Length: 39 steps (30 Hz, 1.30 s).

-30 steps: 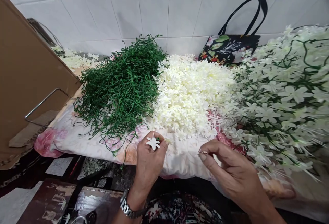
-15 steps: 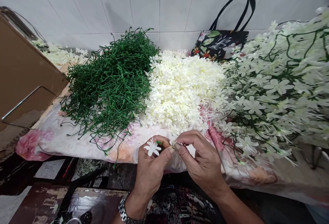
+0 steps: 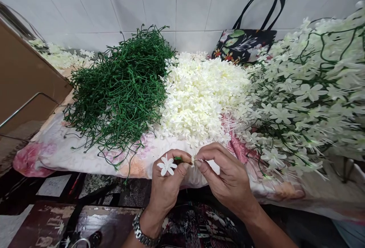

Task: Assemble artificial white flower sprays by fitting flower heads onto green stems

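My left hand (image 3: 169, 187), with a metal watch on its wrist, pinches a green artificial stem (image 3: 178, 158) between thumb and forefinger. A white artificial flower (image 3: 167, 165) on it sticks out over the back of the fingers. At the fingertips, between both hands, is a small pale blossom (image 3: 193, 160). My right hand (image 3: 226, 174) is closed in a pinch on thin white stamens at that blossom's right side. Just beyond my hands lies a heap of loose white blossoms (image 3: 199, 100); a tangle of green stems (image 3: 122, 88) lies to its left.
Assembled white flowers on stems (image 3: 308, 96) pile up at the right. A black floral bag (image 3: 243, 45) stands by the tiled wall. At the left is a cardboard box (image 3: 25, 65) with a metal wire in front. A floral cloth (image 3: 85, 157) covers the table.
The small blossom at my fingertips has turned and shows narrower. The white flower in my left hand has tilted a little. My hands stay close together; the view has shifted slightly.
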Each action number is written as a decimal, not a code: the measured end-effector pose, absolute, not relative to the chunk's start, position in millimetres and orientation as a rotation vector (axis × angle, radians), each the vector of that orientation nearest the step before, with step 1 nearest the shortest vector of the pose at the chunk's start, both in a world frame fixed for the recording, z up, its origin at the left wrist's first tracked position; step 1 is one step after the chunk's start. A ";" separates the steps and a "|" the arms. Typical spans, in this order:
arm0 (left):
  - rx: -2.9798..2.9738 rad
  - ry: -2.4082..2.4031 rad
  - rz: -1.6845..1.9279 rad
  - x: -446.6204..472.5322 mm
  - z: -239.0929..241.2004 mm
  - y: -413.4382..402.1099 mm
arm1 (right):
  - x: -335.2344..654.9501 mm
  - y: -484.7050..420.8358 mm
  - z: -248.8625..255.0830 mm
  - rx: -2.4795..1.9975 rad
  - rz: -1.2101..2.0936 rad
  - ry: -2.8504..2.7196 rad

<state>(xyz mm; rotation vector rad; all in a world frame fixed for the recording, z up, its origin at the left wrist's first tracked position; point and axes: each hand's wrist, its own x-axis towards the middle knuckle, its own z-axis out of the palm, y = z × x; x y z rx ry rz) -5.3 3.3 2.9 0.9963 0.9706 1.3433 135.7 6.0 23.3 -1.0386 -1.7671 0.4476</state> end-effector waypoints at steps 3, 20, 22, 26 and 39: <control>0.932 0.994 1.343 -1.8 2.4 4.6 | 134.6 4.7 21.6 -1.032 0.487 -1.766; 1.166 1.063 1.409 -5.1 0.0 -0.1 | 144.3 4.5 26.0 -1.020 0.621 -1.915; 1.217 1.074 1.413 -5.9 -0.1 -1.2 | 144.5 4.0 24.0 -1.018 0.646 -1.913; 1.279 1.095 1.401 -5.8 2.1 -3.3 | 144.4 2.5 19.4 -1.056 0.651 -1.854; 1.489 1.183 1.302 -8.0 15.2 -0.2 | 144.8 -0.4 22.2 -1.020 0.576 -1.878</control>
